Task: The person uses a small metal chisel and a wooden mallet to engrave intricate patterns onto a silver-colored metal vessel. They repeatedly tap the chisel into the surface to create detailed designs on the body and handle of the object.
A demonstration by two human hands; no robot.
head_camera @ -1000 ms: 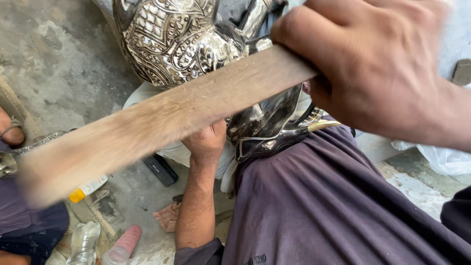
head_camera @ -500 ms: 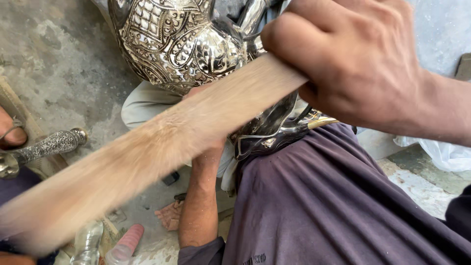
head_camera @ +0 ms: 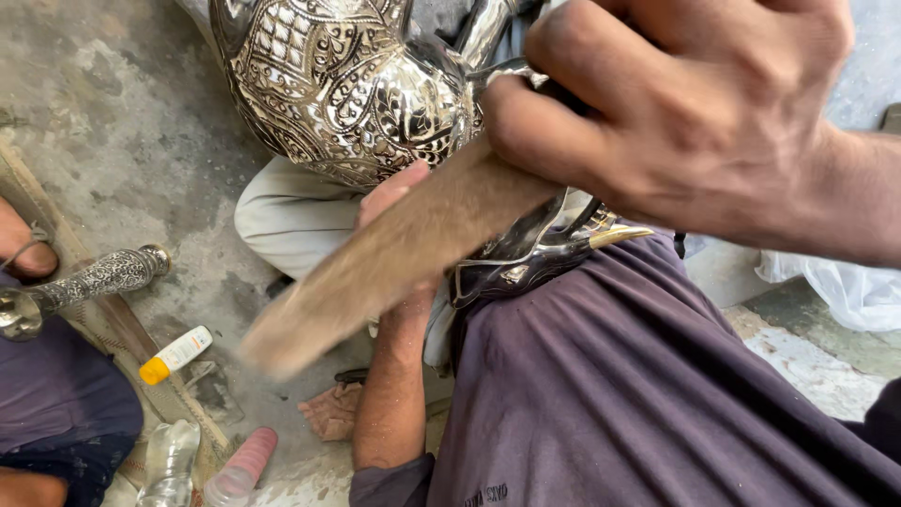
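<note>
My right hand (head_camera: 694,122) is clenched around a flat wooden stick (head_camera: 394,253), which slants down to the left and is blurred with motion. Behind the stick a large engraved silver vessel (head_camera: 347,84) rests above my lap, which is covered in purple cloth (head_camera: 638,394). A dark metal part with a brass tip (head_camera: 554,249) pokes out beneath it. My left arm reaches up from the bottom. My left hand (head_camera: 389,192) presses against the underside of the vessel and is partly hidden by the stick.
An engraved metal stem (head_camera: 94,277) lies on the concrete floor (head_camera: 113,122) at left, near another person's foot (head_camera: 23,249). A white tube with a yellow cap (head_camera: 175,354) and two plastic bottles (head_camera: 174,460) lie lower left. Light trousers (head_camera: 291,216) show behind; a white bag (head_camera: 845,282) lies at right.
The stick has swung from a long reach across to the left into a steeper slant close to the vessel. The vessel and my right hand now fill more of the view.
</note>
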